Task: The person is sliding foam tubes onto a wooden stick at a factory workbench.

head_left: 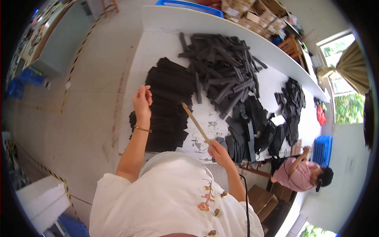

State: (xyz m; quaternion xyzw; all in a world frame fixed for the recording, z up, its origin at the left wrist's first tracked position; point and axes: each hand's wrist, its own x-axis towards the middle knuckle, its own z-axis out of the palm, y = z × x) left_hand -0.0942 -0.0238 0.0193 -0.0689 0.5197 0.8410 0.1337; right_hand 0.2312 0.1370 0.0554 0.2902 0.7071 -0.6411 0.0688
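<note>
My right hand (pixel 218 151) grips the lower end of a thin wooden stick (pixel 196 123) that slants up and left over the white table (pixel 158 47). My left hand (pixel 142 101) is raised at the table's left edge, fingers loosely curled, holding nothing; a thin bracelet circles its wrist. Right beside that hand lies a flat layered spread of black sheets (pixel 169 106). Behind it sits a heap of dark grey strips (pixel 223 71). More black pieces (pixel 248 122) are piled to the right of the stick.
Another pile of black pieces (pixel 293 102) lies farther right. A person in a pink top (pixel 298 173) works at the table's far end near a blue crate (pixel 323 149). Cardboard boxes (pixel 252 15) stand behind the table. Concrete floor with striped tape lies left.
</note>
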